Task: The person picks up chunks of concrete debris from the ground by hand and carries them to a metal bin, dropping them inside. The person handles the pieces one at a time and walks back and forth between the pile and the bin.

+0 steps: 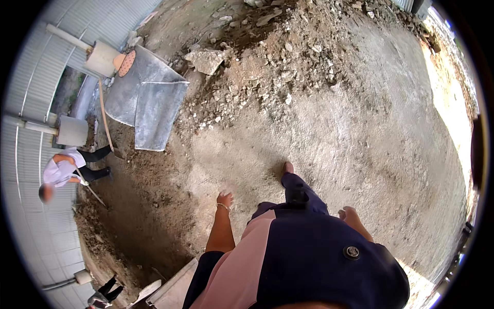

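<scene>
My left hand, with a pale bracelet at the wrist, hangs over bare ground on my left. Its fingers are slightly blurred and loosely apart, and nothing shows in them. On the other side, my right hand hangs beside my dark trousers. Its thumb stands away from the loosely bent fingers, and I see nothing held there. Both hands are off the ground, touching no tool. One shoe is planted ahead on the pale, gritty ground.
Broken stone and soil are heaped ahead, with a large rock. A grey metal chute stands at left. Nearby, a person holds a long-handled tool beside the corrugated wall. Another person appears lower left.
</scene>
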`<state>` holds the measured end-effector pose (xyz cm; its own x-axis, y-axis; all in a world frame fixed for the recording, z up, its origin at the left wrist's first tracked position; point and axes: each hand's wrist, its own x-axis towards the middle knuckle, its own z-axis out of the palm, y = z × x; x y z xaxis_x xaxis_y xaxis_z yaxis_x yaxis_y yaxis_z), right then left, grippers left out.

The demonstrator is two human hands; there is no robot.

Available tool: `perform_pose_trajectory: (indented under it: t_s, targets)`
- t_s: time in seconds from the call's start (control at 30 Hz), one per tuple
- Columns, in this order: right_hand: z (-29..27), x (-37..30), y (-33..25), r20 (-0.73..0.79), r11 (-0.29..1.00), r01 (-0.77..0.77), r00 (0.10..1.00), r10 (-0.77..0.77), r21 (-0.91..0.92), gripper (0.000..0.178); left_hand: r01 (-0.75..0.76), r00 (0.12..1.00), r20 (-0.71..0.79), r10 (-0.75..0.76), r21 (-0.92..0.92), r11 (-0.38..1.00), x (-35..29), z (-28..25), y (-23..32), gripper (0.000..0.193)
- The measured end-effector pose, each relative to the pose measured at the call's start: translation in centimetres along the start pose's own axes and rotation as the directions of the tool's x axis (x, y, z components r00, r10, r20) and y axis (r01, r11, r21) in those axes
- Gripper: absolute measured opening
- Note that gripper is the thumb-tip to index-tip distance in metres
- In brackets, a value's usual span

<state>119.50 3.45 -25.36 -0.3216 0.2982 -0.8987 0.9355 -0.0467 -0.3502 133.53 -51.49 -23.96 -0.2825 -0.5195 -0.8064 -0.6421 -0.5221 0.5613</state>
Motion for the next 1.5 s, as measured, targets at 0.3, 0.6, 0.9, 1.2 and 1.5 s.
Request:
perform_pose_trajectory:
  t_s: [0.3,0.6,0.9,1.2,1.5]
  targets:
    - [23.5,-1.8,-32.1,0.248,0.909,0.293,0.943,-0.223,-0.295,0.023,0.088,0.953,-0.227,-0.199,-0.422,0.902,-0.7,-1.5,3.7,0.048]
    - [41.0,-7.0,-40.9,0.466,0.937,0.317,0.858,-0.218,-0.145,0.028,0.262,0.897,-0.153,-0.415,-0.571,0.778,7.7,-0.7,7.6,0.037]
    - [46.9,-5.9,-43.7,0.364,0.956,0.147,0.93,-0.047,-0.253,0.025,-0.013,0.97,-0.224,-0.1,-0.452,0.892,13.3,-0.8,29.6,0.046]
    - [54.1,-0.2,-52.5,0.302,0.961,0.117,0.953,-0.038,-0.249,0.02,0.041,0.963,-0.201,-0.182,-0.555,0.831,14.5,2.9,31.7,0.044]
    - [69.8,-3.0,-58.4,0.43,0.813,0.26,0.903,-0.014,-0.52,0.029,0.341,0.826,-0.098,-0.554,-0.696,0.632,12.9,4.9,23.5,0.044]
